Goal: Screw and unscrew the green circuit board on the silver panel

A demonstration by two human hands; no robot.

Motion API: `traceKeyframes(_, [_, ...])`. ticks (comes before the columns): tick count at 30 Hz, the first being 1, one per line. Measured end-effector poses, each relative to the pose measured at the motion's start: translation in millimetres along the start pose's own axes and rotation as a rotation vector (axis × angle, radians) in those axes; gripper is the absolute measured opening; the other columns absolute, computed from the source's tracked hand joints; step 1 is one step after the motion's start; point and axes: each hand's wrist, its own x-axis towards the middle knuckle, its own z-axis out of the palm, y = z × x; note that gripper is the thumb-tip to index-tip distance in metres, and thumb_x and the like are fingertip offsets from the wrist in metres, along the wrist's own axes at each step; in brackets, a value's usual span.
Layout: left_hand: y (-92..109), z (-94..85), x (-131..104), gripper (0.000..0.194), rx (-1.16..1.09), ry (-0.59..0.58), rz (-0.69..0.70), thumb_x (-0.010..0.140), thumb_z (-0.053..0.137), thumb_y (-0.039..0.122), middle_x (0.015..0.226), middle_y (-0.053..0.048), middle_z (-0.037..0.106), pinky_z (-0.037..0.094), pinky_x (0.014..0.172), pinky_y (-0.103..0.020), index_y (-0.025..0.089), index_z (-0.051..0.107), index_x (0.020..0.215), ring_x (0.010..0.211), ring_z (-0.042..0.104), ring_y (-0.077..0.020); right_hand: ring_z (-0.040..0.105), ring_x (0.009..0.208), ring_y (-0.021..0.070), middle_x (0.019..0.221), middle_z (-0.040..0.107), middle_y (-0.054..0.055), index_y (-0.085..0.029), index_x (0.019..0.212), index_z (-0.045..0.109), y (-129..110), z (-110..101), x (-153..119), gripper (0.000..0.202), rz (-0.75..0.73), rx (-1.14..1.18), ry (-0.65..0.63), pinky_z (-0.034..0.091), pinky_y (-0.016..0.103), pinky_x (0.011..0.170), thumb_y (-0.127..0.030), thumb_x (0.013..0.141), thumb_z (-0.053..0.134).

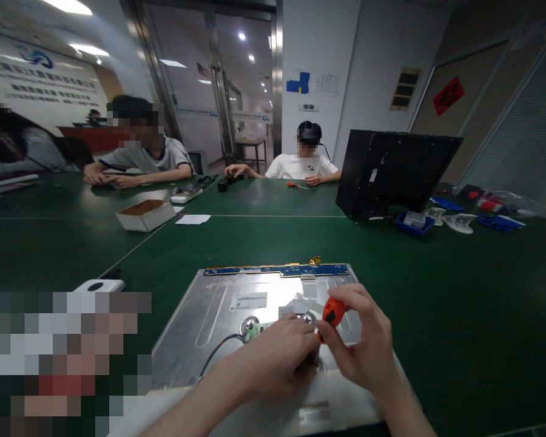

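Note:
A flat silver metal panel (218, 315), looking like the back of a display, lies on the table before me. A narrow blue circuit board (273, 271) runs along its far edge. My right hand (368, 340) grips the orange and black handle of a screwdriver (333, 311) between thumb and fingers, over the panel's right half. Beside it, my left hand (284, 352) rests low on the panel, fingers curled near the screwdriver's lower end; what they hold is hidden. A small green board (257, 329) with a dark cable (216, 352) shows next to the left hand.
On the green table (273, 237) stand a black monitor-like housing (395, 173) at right and an open cardboard box (145, 215) at left. A blue tray (414, 223) sits by the housing. Several people sit around the table. Pixel blocks cover the lower left.

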Motion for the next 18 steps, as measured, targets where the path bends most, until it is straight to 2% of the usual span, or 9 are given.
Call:
traceKeyframes(4, [0.0,-1.1,-0.7,0.009,-0.011,-0.012,0.008,0.074,0.059,0.009,0.080,-0.003,0.062,0.045,0.074,-0.033,0.017,0.059,0.076,0.075,0.057,-0.0196,0.062,0.074,0.0171,0.091,0.063,0.005,-0.019,0.122,0.045,0.4,0.9,-3.8,0.037,0.022,-0.029,0.005,0.052,0.029,0.060,-0.018,0.087,0.057])
traceKeyframes(12, [-2.0,1.3,-0.4,0.007,-0.001,0.006,0.020,0.076,0.060,0.011,0.087,-0.005,0.064,0.045,0.080,-0.034,0.018,0.057,0.077,0.082,0.059,-0.0213,0.061,0.087,0.0174,0.110,0.063,0.009,-0.018,0.127,0.046,-2.0,-2.8,1.7,0.039,0.004,0.055,-0.110,0.053,0.031,0.072,-0.011,0.089,0.047])
traceKeyframes(15, [-1.1,0.5,-0.1,0.008,-0.005,0.015,0.018,0.076,0.059,0.010,0.087,-0.004,0.064,0.046,0.079,-0.034,0.018,0.057,0.080,0.081,0.059,-0.0206,0.060,0.083,0.0171,0.105,0.063,0.008,-0.018,0.126,0.046,-2.1,-2.3,2.0,0.037,0.008,0.048,-0.109,0.053,0.031,0.071,-0.013,0.089,0.049])
traceKeyframes(18, [-0.7,-0.9,-0.9,0.009,-0.009,0.022,0.029,0.076,0.059,0.009,0.086,-0.003,0.063,0.045,0.077,-0.033,0.018,0.057,0.080,0.078,0.058,-0.0191,0.060,0.082,0.0182,0.095,0.061,0.005,-0.020,0.121,0.046,-1.4,-0.1,1.1,0.038,0.015,0.042,-0.048,0.052,0.030,0.064,-0.017,0.086,0.058])
